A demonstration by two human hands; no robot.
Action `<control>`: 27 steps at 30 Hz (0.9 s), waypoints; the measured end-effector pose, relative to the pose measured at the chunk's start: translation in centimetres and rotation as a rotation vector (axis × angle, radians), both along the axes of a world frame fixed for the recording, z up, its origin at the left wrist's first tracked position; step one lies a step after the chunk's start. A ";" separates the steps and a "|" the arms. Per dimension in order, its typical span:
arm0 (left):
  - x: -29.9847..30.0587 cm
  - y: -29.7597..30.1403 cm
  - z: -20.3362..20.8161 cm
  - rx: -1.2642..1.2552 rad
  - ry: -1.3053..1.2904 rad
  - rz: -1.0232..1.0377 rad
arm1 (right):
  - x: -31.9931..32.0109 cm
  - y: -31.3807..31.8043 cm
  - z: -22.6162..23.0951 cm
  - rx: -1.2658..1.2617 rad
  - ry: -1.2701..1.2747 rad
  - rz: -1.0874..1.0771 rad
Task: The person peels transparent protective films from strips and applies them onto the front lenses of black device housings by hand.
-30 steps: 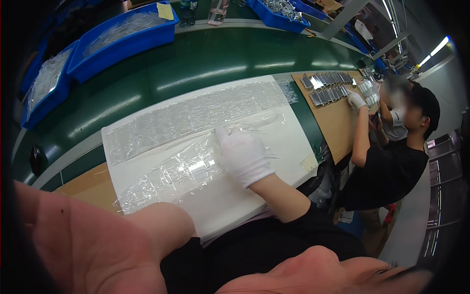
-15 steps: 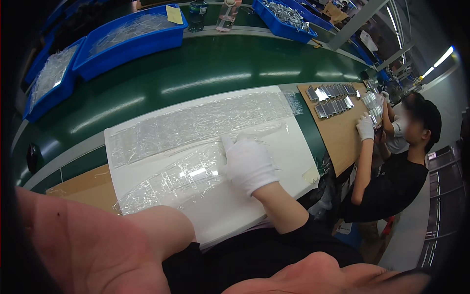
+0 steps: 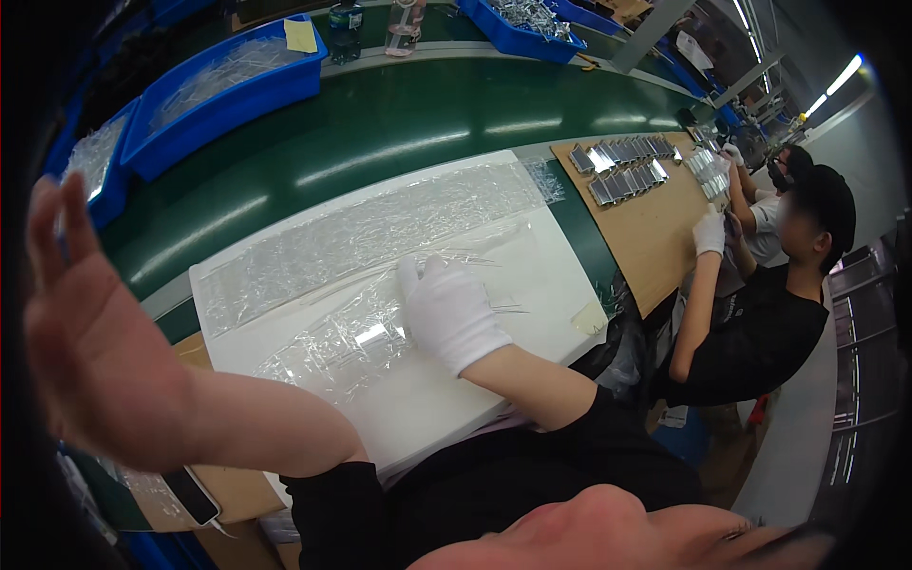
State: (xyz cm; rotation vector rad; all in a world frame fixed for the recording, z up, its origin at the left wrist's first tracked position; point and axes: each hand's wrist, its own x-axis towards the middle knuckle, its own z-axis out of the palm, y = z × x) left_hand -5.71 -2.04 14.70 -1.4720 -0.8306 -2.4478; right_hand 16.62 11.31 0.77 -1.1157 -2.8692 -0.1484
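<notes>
My bare left hand (image 3: 104,351) is raised close to the camera at the left, fingers stretched upward, with nothing in it. My right hand (image 3: 452,313), in a white glove, rests over the white board (image 3: 427,408) with its fingers curled. Thin, wire-like strips (image 3: 511,309) stick out from its right side, and the fingers seem closed around them; the grip itself is hidden under the glove. Left of this hand lies shiny clear plastic film (image 3: 323,342) in small sections. Beyond it, a long band of clear film (image 3: 380,214) covers the board's far side.
Blue bins (image 3: 228,100) of clear pieces stand at the far left. Another blue bin (image 3: 522,33) holds metal parts. Bottles (image 3: 404,27) stand between. On the right, a co-worker's gloved hand (image 3: 709,231) is at a brown board (image 3: 646,242) with rows of metal parts. A phone (image 3: 193,496) lies lower left.
My left hand has risen and moved away from the lower edge, its fingers now showing. The view has shifted slightly; my right hand stays at the film and strips.
</notes>
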 end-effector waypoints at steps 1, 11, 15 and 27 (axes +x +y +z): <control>0.3 0.6 0.2 0.004 0.010 -0.004 | 0.0 0.1 -0.1 0.003 0.000 0.003; 3.3 6.5 0.5 -0.803 0.373 0.115 | 0.4 1.0 0.8 -0.026 0.074 0.013; 4.2 7.7 0.3 -1.055 0.342 0.201 | 0.9 3.1 1.7 -0.139 0.094 0.021; 5.5 8.4 0.8 -0.864 0.340 0.305 | 4.1 11.3 1.1 -1.358 0.537 -0.026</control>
